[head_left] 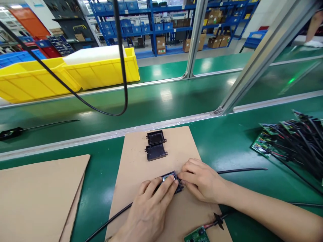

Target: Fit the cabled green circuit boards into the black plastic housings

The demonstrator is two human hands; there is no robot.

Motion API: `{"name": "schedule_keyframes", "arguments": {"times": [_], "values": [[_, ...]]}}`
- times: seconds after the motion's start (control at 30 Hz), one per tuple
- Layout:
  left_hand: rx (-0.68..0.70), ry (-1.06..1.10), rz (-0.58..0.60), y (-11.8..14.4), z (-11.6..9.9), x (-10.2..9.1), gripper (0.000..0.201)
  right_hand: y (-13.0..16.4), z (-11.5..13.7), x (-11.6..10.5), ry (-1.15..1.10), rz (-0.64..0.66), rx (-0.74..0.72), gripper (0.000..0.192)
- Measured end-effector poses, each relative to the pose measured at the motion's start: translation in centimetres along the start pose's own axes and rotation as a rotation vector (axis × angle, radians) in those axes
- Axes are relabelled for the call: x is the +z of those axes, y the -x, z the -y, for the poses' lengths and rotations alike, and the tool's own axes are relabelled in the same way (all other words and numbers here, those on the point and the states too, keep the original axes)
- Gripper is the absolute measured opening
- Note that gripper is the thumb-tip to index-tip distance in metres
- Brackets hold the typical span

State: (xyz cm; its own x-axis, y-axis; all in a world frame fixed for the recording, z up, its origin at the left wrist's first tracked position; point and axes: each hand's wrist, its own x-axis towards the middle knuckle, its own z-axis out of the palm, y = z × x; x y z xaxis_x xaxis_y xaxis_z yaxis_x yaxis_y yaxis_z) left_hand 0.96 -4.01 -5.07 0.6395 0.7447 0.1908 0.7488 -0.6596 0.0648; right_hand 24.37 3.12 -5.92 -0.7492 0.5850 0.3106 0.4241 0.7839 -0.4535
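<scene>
Black plastic housing (pixel 171 181), small and judged light and rigid, lies mid cardboard sheet (pixel 141 161). Left hand (pixel 148 208) fingers press flat on top; right hand (pixel 202 179) fingertips pinch its right edge. Best held by its edges.

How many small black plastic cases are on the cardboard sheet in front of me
3. Two empty black cases lie one behind the other at the sheet's far end; a third sits under both hands, partly hidden.
</scene>
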Motion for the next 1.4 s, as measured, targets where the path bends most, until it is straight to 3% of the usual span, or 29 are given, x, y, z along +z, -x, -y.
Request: {"name": "schedule_keyframes", "arguments": {"times": [0.3, 0.43, 0.53, 0.63, 0.7, 0.77, 0.87, 0.93, 1.0, 1.07, 1.23, 1.27, 1.33, 1.4], "values": [[0.042, 0.054, 0.012, -1.1, 0.1, -0.6, 0.049, -0.2, 0.1, -0.3, 0.106, 0.019, -0.002, 0.022], [-0.100, 0.092, -0.054, -0.4, 0.2, -0.8, 0.059, -0.1, 0.9, -1.3, 0.127, 0.013, 0.014, 0.018], [-0.230, 0.221, -0.090, -0.2, 1.0, -2.2, 0.069, -0.8, 1.5, -3.2, 0.103, 0.023, 0.011, 0.017], [-0.301, 0.293, -0.005, -2.0, 4.3, -5.2, 0.061, -3.4, 0.4, -6.7, 0.259, 0.116, 0.022, 0.013], [-0.404, 0.188, 0.067, -4.6, 8.0, -7.4, 0.065, -6.3, -2.0, -9.7, 0.437, 0.166, 0.124, 0.016], [-0.465, 0.071, 0.116, -7.9, 12.4, -9.0, 0.071, -9.5, -5.1, -12.5, 0.505, 0.120, 0.215, 0.016], [-0.484, 0.040, 0.123, -12.5, 17.7, -8.8, 0.070, -13.0, -9.5, -15.2, 0.564, 0.059, 0.312, 0.020], [-0.484, 0.025, 0.091, -14.1, 19.1, -7.3, 0.066, -13.6, -11.3, -15.3, 0.577, 0.033, 0.371, 0.028], [-0.466, 0.022, 0.040, -13.9, 18.5, -5.3, 0.059, -12.6, -11.6, -14.3, 0.553, 0.031, 0.399, 0.033], [-0.409, 0.052, -0.003, -12.2, 16.5, -3.6, 0.052, -10.4, -10.1, -12.5, 0.484, 0.072, 0.372, 0.032], [-0.194, 0.193, -0.044, -6.4, 9.8, -1.7, 0.046, -2.3, -1.0, -8.1, 0.142, 0.366, 0.112, 0.007], [-0.182, 0.210, -0.063, -5.7, 8.7, -1.3, 0.038, -0.7, 0.9, -7.3, -0.017, 0.430, 0.063, 0.013], [-0.182, 0.237, -0.106, -4.6, 6.9, -0.6, 0.018, 2.1, 3.8, -5.9, -0.135, 0.489, 0.068, 0.020], [-0.186, 0.270, -0.135, -3.8, 5.2, -0.1, 0.018, 3.9, 5.4, -4.6, -0.122, 0.459, 0.117, 0.018]]}}
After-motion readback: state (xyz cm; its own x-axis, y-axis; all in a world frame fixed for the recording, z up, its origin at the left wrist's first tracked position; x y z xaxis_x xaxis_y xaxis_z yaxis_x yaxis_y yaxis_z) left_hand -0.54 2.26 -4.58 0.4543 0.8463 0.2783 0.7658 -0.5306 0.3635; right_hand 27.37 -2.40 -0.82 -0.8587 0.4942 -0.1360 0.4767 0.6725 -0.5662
